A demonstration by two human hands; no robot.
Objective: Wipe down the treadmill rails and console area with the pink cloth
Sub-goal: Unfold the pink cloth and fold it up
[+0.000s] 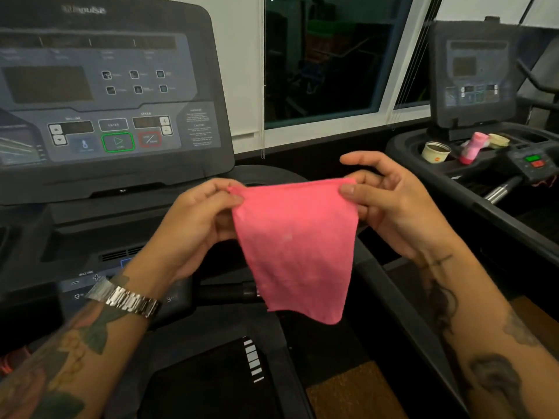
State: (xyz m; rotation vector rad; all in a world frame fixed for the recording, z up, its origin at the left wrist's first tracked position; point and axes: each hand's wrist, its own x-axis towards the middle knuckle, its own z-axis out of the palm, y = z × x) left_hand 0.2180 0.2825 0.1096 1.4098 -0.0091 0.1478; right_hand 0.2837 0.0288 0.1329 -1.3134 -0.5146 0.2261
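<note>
Holding one pink cloth (295,246) in the air in front of the treadmill console (115,86), we note a thin, soft fabric, faintly mottled with paler specks. Its top edge is pulled taut and straight. The sides taper to a rounded lower end that hangs loose, giving roughly an inverted triangle. The console is matte black plastic around a smooth grey-blue panel, with one green-outlined button (118,142) and one red-outlined button (150,139) side by side. Count: one cloth, two hands, two consoles, the second console (475,74) standing to the right on a neighbouring machine. One paper cup (435,151) and one pink bottle (473,148) lie in that machine's tray. One metal link watch (127,299) sits on our left wrist. The left hand (196,219) is raised with its palm toward us, thumb and forefinger clamped on the cloth's upper left corner and the remaining fingers curled behind the fabric. The right hand (390,204) mirrors it, thumb pressed against the bent fingers on the upper right corner, while its index finger reaches out above the edge, off the cloth. Both forearms angle inward from the lower corners.
</note>
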